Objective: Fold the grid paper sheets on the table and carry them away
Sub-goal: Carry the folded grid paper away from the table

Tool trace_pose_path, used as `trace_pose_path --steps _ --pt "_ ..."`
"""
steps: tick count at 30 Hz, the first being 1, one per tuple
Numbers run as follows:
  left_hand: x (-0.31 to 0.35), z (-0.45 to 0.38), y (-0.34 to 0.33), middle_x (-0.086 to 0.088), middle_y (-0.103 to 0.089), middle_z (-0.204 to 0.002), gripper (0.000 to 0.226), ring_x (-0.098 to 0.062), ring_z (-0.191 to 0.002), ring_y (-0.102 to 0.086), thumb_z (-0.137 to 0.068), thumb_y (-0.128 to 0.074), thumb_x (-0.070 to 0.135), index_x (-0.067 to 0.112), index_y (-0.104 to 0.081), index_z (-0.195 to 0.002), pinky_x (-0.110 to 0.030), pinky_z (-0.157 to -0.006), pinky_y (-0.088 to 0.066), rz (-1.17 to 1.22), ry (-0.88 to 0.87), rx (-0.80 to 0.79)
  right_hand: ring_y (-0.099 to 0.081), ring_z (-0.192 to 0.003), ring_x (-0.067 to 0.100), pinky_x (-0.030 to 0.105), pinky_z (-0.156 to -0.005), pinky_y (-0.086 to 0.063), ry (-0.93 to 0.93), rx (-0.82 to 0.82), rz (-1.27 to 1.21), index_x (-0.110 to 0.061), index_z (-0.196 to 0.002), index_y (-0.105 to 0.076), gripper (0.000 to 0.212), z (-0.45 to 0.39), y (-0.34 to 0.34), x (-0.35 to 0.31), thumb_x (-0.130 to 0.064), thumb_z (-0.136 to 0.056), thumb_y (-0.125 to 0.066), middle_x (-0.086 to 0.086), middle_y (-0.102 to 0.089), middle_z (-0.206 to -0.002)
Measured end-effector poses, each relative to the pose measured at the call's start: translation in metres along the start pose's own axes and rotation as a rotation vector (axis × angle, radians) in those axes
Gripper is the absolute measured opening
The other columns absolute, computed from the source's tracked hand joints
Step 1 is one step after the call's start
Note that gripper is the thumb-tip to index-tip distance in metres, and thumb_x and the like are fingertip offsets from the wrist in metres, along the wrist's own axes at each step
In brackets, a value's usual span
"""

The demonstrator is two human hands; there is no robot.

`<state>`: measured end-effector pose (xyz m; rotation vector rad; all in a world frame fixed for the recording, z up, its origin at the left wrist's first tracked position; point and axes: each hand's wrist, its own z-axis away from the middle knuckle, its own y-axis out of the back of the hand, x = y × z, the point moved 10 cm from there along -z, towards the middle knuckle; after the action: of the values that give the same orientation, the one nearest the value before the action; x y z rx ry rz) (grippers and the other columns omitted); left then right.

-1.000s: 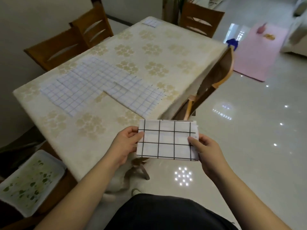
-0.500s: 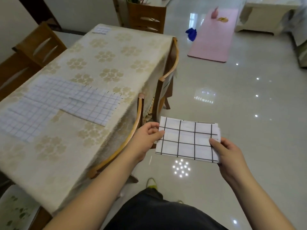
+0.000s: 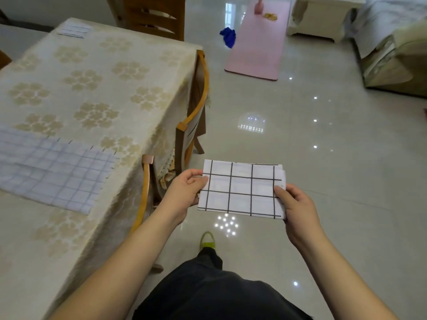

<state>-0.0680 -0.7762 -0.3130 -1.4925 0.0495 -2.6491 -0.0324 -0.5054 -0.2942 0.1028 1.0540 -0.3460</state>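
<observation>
A folded white sheet with a black grid hangs in the air over the floor, to the right of the table. My left hand pinches its left edge and my right hand pinches its right edge. More grid paper sheets lie flat and unfolded on the table at the left, partly cut off by the frame. A small folded grid sheet rests at the table's far corner.
Two wooden chairs are tucked along the table's right side, and another stands at its far end. On the glossy tiled floor lie a pink mat and a blue cloth. A sofa stands at the far right.
The view has swung right, away from the table, so the table now sits further left. The folded sheet stays held in both hands and is now over the floor.
</observation>
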Motion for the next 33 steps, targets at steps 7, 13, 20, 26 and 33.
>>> trace_pose_path --steps 7,13,20,26,33 --pt "0.044 -0.080 -0.018 -0.009 -0.074 -0.102 0.019 -0.026 -0.093 -0.072 -0.095 -0.061 0.019 0.013 -0.061 -0.113 -0.043 -0.076 -0.060 -0.024 0.005 -0.037 -0.067 -0.077 0.015 0.029 -0.069 -0.052 0.059 0.097 0.028 -0.008 -0.097 -0.069 0.012 -0.070 -0.016 -0.050 -0.015 -0.095 -0.060 0.004 -0.073 -0.084" --pt "0.092 -0.138 -0.059 -0.004 -0.073 -0.085 0.016 -0.010 -0.062 -0.068 -0.095 -0.060 0.016 0.012 -0.062 -0.110 -0.021 -0.048 -0.049 -0.079 -0.026 -0.097 -0.067 -0.077 0.013 0.029 -0.076 -0.054 0.109 0.192 -0.008 -0.011 -0.097 -0.071 0.009 -0.119 0.002 -0.082 -0.016 -0.093 -0.064 0.000 -0.073 -0.080" --pt "0.117 -0.224 -0.132 -0.009 -0.074 -0.102 0.022 -0.018 -0.083 -0.071 -0.093 -0.062 0.016 0.011 -0.061 -0.115 -0.028 -0.059 -0.054 -0.126 0.021 -0.107 -0.064 -0.074 0.014 0.031 -0.074 -0.053 0.110 0.250 -0.046 -0.015 -0.094 -0.070 0.006 -0.209 0.036 -0.120 -0.014 -0.092 -0.065 0.002 -0.069 -0.076" --pt "0.158 -0.285 -0.195 -0.013 -0.068 -0.096 0.028 -0.018 -0.080 -0.065 -0.094 -0.061 0.012 0.001 -0.057 -0.119 -0.020 -0.052 -0.052 -0.165 0.062 -0.103 -0.068 -0.068 0.010 0.026 -0.066 -0.054 0.099 0.233 -0.045 -0.012 -0.091 -0.069 0.005 -0.295 0.067 -0.177 -0.011 -0.092 -0.065 -0.003 -0.073 -0.071" --pt "0.221 -0.349 -0.235 -0.012 -0.066 -0.095 0.022 -0.019 -0.075 -0.064 -0.093 -0.063 0.016 0.007 -0.062 -0.113 -0.028 -0.060 -0.049 -0.191 0.006 -0.007 -0.065 -0.068 0.013 0.035 -0.072 -0.055 0.084 0.128 -0.017 -0.011 -0.092 -0.069 0.004 -0.383 0.067 -0.237 -0.013 -0.092 -0.065 -0.008 -0.068 -0.064"
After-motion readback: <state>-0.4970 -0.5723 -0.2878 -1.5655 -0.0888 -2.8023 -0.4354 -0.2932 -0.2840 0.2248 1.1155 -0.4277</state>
